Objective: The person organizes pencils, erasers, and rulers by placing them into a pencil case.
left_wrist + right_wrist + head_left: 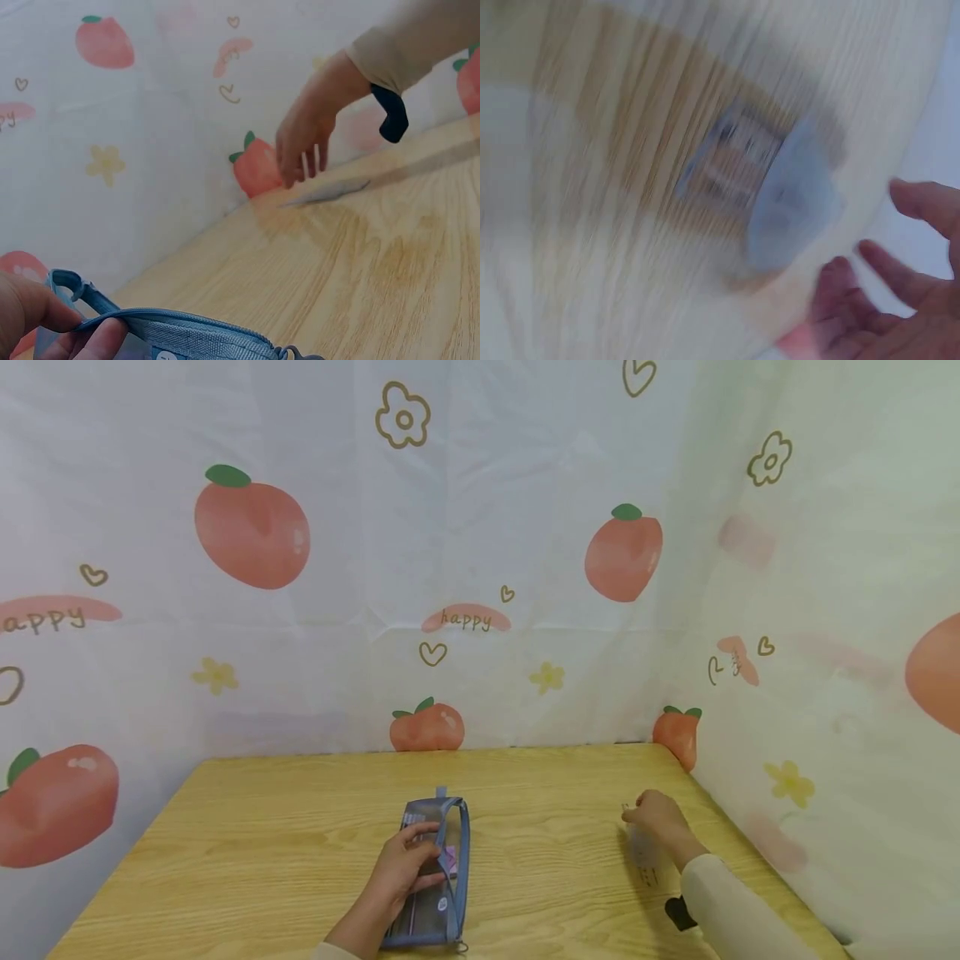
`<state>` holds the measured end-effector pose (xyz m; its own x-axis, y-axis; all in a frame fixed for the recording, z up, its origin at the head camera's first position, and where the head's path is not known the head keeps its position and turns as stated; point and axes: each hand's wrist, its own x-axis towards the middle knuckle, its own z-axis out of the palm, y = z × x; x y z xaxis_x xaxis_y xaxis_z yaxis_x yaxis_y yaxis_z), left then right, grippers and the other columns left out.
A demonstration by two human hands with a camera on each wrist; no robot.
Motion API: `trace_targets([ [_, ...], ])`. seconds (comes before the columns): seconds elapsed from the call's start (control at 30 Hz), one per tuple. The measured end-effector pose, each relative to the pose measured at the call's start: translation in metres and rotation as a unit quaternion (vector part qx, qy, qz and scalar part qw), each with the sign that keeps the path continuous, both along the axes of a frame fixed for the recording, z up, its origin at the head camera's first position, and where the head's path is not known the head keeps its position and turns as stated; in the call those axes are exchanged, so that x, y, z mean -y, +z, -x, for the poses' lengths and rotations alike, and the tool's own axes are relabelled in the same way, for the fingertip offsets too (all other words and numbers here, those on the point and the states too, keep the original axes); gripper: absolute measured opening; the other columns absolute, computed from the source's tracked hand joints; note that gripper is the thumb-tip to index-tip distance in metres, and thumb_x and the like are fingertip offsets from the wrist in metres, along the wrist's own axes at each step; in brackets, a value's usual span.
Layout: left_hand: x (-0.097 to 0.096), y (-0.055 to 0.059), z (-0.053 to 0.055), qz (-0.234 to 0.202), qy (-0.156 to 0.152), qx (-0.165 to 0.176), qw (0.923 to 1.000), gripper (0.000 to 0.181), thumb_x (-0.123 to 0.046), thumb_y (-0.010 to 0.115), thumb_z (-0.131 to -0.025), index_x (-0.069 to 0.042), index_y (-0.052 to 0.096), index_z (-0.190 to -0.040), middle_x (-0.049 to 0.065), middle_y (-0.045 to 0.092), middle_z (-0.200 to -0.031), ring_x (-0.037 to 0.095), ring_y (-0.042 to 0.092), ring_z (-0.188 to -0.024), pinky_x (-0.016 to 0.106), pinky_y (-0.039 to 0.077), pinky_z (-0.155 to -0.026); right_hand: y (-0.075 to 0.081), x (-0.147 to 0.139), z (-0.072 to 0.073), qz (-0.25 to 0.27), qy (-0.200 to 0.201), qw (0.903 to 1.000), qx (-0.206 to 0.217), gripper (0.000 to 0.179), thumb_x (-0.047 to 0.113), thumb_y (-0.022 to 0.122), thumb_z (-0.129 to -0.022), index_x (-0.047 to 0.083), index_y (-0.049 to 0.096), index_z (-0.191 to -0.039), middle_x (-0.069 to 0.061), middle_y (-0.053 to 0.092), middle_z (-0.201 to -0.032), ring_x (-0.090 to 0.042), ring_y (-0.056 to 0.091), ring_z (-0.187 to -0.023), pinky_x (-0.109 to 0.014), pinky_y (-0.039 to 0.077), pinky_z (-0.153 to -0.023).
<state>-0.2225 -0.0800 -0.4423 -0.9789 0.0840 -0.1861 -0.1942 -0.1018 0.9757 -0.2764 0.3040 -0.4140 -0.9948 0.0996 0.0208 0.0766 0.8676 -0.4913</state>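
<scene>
A blue mesh pencil case (423, 906) with a zip lies on the table, its mouth gaping. My left hand (405, 868) pinches the edge of that mouth between thumb and fingers, as the left wrist view shows on the blue zip edge (187, 322). Through the opening a small purple-pink item (452, 860) can be seen. Over to the right, my right hand (660, 822) hovers above a translucent plastic piece (791, 202) with dark print. Its fingers are loosely bent and apart from that piece. Blur hides what kind of thing the piece is.
The wooden table (262, 843) meets a printed white curtain (337, 568) at its back and right side. From my right cuff hangs a black strap or tab (680, 912). A metal zip ring (461, 947) sits at the case's near end.
</scene>
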Motion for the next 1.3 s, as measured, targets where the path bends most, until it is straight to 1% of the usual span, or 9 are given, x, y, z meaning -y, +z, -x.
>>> trace_targets([
  [0.1, 0.0, 0.0, -0.001, 0.003, 0.003, -0.004, 1.0, 0.045, -0.002, 0.053, -0.08, 0.001, 0.047, -0.125, 0.016, 0.053, -0.104, 0.022, 0.056, -0.083, 0.036, 0.056, -0.067, -0.002, -0.011, -0.004, 0.003, -0.012, 0.9991, 0.04, 0.032, 0.018, 0.066, -0.074, 0.008, 0.042, -0.056, 0.0, 0.035, -0.057, -0.015, 0.035, -0.052, -0.027, 0.037, -0.046],
  [0.13, 0.0, -0.001, -0.002, 0.005, 0.004, -0.005, 1.0, 0.045, -0.002, 0.053, -0.08, 0.001, 0.047, -0.125, 0.017, 0.053, -0.104, 0.022, 0.056, -0.083, 0.036, 0.056, -0.067, -0.004, -0.012, -0.006, 0.003, -0.01, 0.999, 0.044, 0.031, 0.018, 0.068, -0.073, 0.007, 0.044, -0.057, 0.0, 0.038, -0.058, -0.016, 0.038, -0.054, -0.028, 0.04, -0.048],
  [0.27, -0.001, -0.002, -0.003, 0.003, 0.002, -0.004, 1.0, 0.045, -0.002, 0.053, -0.08, 0.001, 0.046, -0.125, 0.018, 0.053, -0.106, 0.021, 0.056, -0.083, 0.036, 0.056, -0.066, -0.012, -0.013, -0.009, -0.011, -0.02, 0.9996, 0.019, 0.028, 0.018, 0.074, -0.066, 0.003, 0.051, -0.061, -0.003, 0.045, -0.061, -0.019, 0.04, -0.056, -0.031, 0.042, -0.049],
  [0.43, -0.001, -0.003, -0.002, -0.004, 0.002, -0.009, 1.0, 0.046, -0.001, 0.053, -0.08, 0.002, 0.046, -0.125, 0.017, 0.053, -0.105, 0.02, 0.056, -0.083, 0.036, 0.056, -0.066, -0.013, -0.014, -0.007, -0.014, -0.04, 0.9991, -0.001, 0.027, 0.015, 0.074, -0.063, 0.0, 0.052, -0.061, -0.005, 0.047, -0.06, -0.019, 0.042, -0.053, -0.029, 0.041, -0.045],
  [0.6, 0.0, -0.002, -0.002, 0.002, 0.005, -0.007, 1.0, 0.045, -0.002, 0.053, -0.079, 0.001, 0.047, -0.124, 0.016, 0.053, -0.103, 0.02, 0.055, -0.082, 0.036, 0.056, -0.066, -0.015, -0.016, -0.006, 0.009, -0.051, 0.9987, 0.006, 0.031, 0.01, 0.068, -0.064, 0.009, 0.04, -0.05, 0.002, 0.035, -0.05, -0.013, 0.036, -0.045, -0.023, 0.034, -0.041],
  [0.73, 0.0, 0.0, -0.002, -0.001, 0.002, -0.009, 1.0, 0.045, -0.002, 0.052, -0.079, 0.001, 0.047, -0.124, 0.016, 0.052, -0.102, 0.02, 0.054, -0.083, 0.036, 0.056, -0.067, -0.012, -0.017, -0.008, 0.003, -0.046, 0.9988, 0.015, 0.025, 0.014, 0.069, -0.065, 0.002, 0.048, -0.06, -0.003, 0.044, -0.06, -0.019, 0.041, -0.054, -0.028, 0.04, -0.047],
  [0.87, 0.0, 0.0, -0.002, -0.004, 0.0, -0.01, 0.9999, 0.045, -0.001, 0.052, -0.079, 0.002, 0.047, -0.124, 0.015, 0.053, -0.101, 0.02, 0.055, -0.081, 0.036, 0.056, -0.066, -0.009, -0.019, -0.009, 0.0, -0.049, 0.9985, 0.026, 0.029, 0.017, 0.071, -0.067, -0.005, 0.053, -0.072, -0.01, 0.05, -0.069, -0.024, 0.047, -0.061, -0.033, 0.045, -0.051],
  [1.13, 0.0, 0.0, -0.001, -0.004, -0.001, -0.011, 0.9999, 0.044, -0.001, 0.051, -0.08, 0.002, 0.047, -0.124, 0.016, 0.053, -0.103, 0.019, 0.055, -0.081, 0.036, 0.056, -0.066, -0.012, -0.022, -0.005, -0.002, -0.061, 0.9978, 0.026, 0.034, 0.018, 0.074, -0.067, -0.008, 0.053, -0.074, -0.009, 0.05, -0.069, -0.023, 0.047, -0.061, -0.031, 0.045, -0.05],
  [1.3, -0.001, 0.0, 0.0, -0.004, 0.0, -0.012, 0.9999, 0.044, -0.002, 0.052, -0.08, 0.001, 0.047, -0.124, 0.017, 0.053, -0.104, 0.021, 0.054, -0.084, 0.036, 0.056, -0.066, -0.014, -0.024, -0.006, 0.004, -0.064, 0.9977, 0.022, 0.03, 0.018, 0.075, -0.066, -0.006, 0.056, -0.07, -0.009, 0.051, -0.067, -0.022, 0.048, -0.059, -0.03, 0.045, -0.05],
])
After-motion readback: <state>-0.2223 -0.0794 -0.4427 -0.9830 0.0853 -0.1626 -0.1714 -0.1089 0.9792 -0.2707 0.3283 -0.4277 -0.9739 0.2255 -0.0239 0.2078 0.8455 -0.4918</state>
